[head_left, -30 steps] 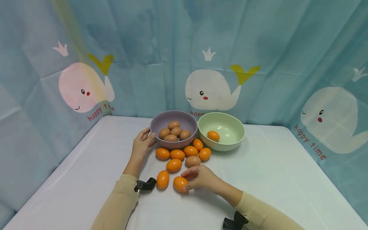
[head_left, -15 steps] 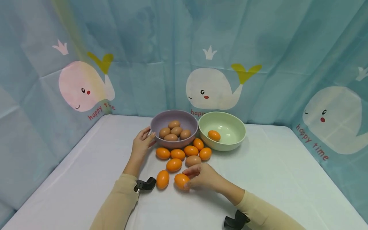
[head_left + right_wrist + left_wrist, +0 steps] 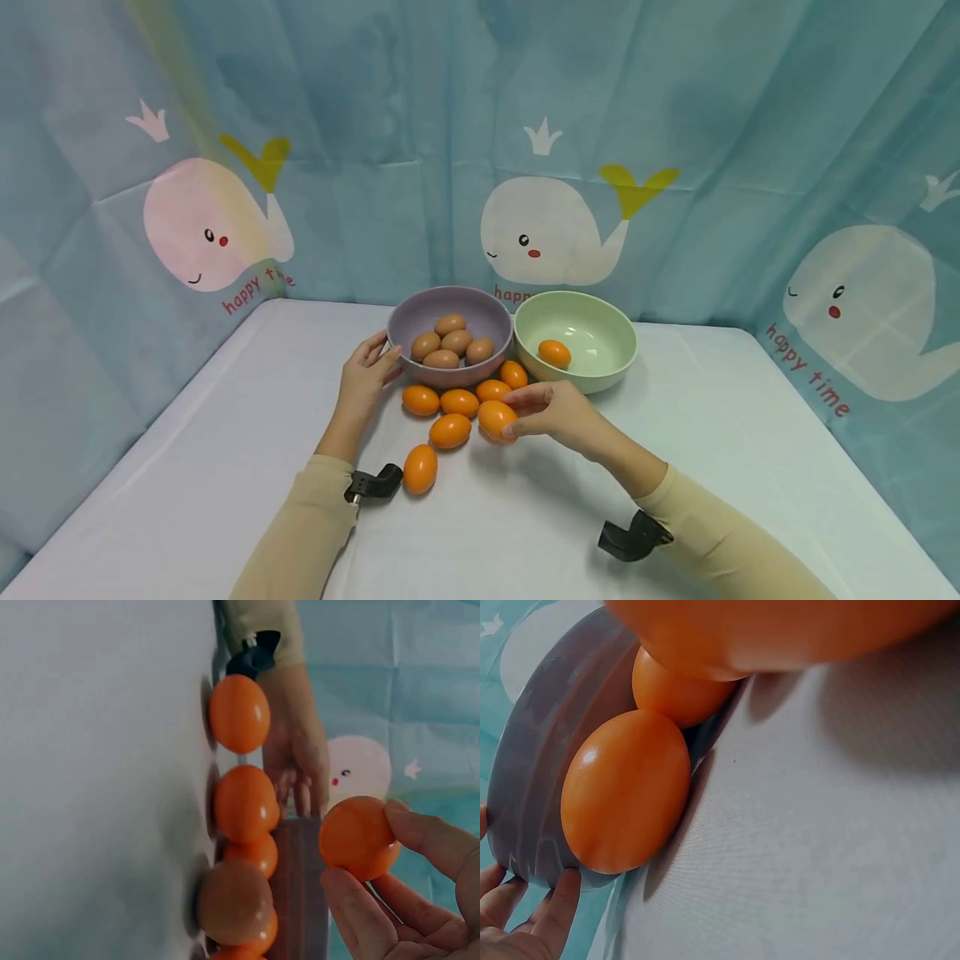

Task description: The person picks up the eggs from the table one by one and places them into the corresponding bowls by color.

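Observation:
My left hand (image 3: pixel 363 379) holds the left side of a purple bowl (image 3: pixel 403 321), its thumb at the rim. In the left wrist view, fingertips (image 3: pixel 566 885) rest against the outer wall. Several brown eggs (image 3: pixel 456 341) lie inside it. My right hand (image 3: pixel 558 417) pinches an orange egg (image 3: pixel 497 420) between thumb and fingers, raised above the table; the right wrist view shows this orange egg (image 3: pixel 358 836) apart from the others. A brown egg (image 3: pixel 234 901) on the table is hidden behind the held egg in the head view.
A light green bowl (image 3: pixel 607 350) with one orange egg (image 3: pixel 554 354) touches or nearly touches the purple bowl's right side. Several orange eggs (image 3: pixel 450 431) lie on the white table (image 3: pixel 225 467) before the bowls. A blue whale-print curtain (image 3: pixel 375 225) stands behind.
My right hand has lifted the orange egg off the table and carried it away from me, toward the bowls. My left hand stays at the purple bowl.

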